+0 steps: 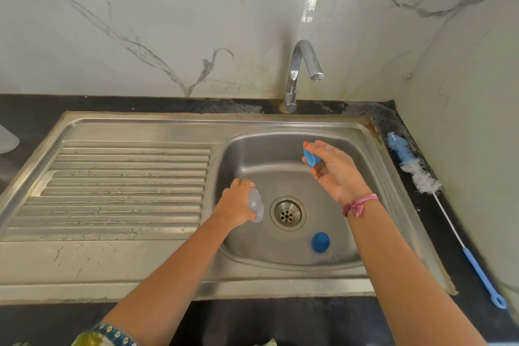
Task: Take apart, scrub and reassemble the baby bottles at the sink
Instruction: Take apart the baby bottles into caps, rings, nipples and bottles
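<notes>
My left hand (237,202) grips a clear baby bottle (256,205) over the left side of the steel sink basin (280,149), just left of the drain (288,212). My right hand (334,170) is raised over the back right of the basin and pinches a blue screw ring (311,156) with what looks like a clear teat, partly hidden by the fingers. A blue bottle cap (320,242) lies on the basin floor near the front, right of the drain.
A curved chrome tap (302,73) stands behind the basin; no water runs from it. A long bottle brush (421,177) with a blue handle lies on the dark counter at the right. The ribbed drainboard (126,185) stretches to the left.
</notes>
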Action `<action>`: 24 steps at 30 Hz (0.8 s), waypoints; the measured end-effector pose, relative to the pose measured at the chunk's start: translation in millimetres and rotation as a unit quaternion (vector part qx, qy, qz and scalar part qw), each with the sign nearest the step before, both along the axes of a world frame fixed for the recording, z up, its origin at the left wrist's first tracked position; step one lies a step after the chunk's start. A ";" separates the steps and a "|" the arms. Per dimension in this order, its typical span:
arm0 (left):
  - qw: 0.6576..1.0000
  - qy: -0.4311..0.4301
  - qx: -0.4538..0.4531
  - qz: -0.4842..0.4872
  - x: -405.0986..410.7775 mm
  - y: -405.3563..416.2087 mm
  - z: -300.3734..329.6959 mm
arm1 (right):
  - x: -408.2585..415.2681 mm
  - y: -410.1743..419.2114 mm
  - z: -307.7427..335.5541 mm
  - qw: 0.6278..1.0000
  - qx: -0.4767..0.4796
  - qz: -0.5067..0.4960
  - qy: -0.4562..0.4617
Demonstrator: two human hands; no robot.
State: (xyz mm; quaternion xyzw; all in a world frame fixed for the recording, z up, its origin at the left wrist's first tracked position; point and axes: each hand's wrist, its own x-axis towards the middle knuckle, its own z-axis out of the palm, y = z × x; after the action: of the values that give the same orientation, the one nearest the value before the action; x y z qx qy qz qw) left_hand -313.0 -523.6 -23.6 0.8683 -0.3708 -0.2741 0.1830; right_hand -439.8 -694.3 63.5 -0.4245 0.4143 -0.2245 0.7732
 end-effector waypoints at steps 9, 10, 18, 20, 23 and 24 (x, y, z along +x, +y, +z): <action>0.986 0.007 0.137 -0.092 -11.9 -12.7 -38.5 | 1.5 -16.2 -29.4 0.998 0.016 0.021 0.055; 0.984 0.018 0.149 -0.094 -12.2 -14.3 -41.0 | 2.1 -17.6 -32.4 0.998 0.018 0.024 0.060; 0.959 0.029 0.247 -0.136 -8.9 -21.5 -57.4 | 6.4 -25.7 -47.5 0.995 0.024 0.039 0.084; 0.954 0.034 0.263 -0.140 -7.5 -21.2 -61.4 | 7.1 -27.0 -50.0 0.995 0.026 0.040 0.086; 0.948 0.042 0.280 -0.147 -6.1 -19.7 -66.7 | 7.6 -27.6 -53.1 0.995 0.027 0.044 0.088; 0.946 0.040 0.284 -0.149 -5.5 -19.3 -67.7 | 7.6 -27.5 -54.0 0.995 0.027 0.045 0.089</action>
State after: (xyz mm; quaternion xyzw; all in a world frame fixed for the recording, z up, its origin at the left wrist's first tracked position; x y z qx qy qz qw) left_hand -318.4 -542.9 -91.3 0.8072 -0.3952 -0.4270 -0.0998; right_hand -432.2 -721.8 9.4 -0.4403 0.4676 -0.1392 0.7538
